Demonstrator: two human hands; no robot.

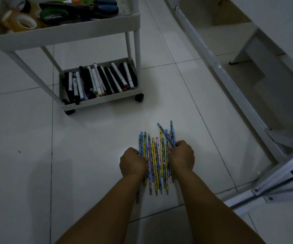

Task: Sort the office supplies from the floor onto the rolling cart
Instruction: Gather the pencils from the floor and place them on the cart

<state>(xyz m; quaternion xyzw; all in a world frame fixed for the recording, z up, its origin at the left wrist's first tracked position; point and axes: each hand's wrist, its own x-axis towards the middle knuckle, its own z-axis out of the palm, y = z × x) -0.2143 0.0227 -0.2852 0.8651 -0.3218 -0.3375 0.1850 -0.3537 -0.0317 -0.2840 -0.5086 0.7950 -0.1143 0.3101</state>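
Observation:
A pile of several patterned pencils in blue, yellow and pink lies on the white tiled floor. My left hand grips the pile's left side, fingers curled under the pencils. My right hand grips the right side, fingertips around a few blue ones. The white rolling cart stands farther away at upper left. Its bottom tray holds several black and white markers. Its upper tray carries tape rolls, a green stapler and dark blue items.
A white metal frame runs diagonally along the right, with its crossbars close to my right arm. White shelving stands behind it. Bare floor tiles spread to the left of the pencils.

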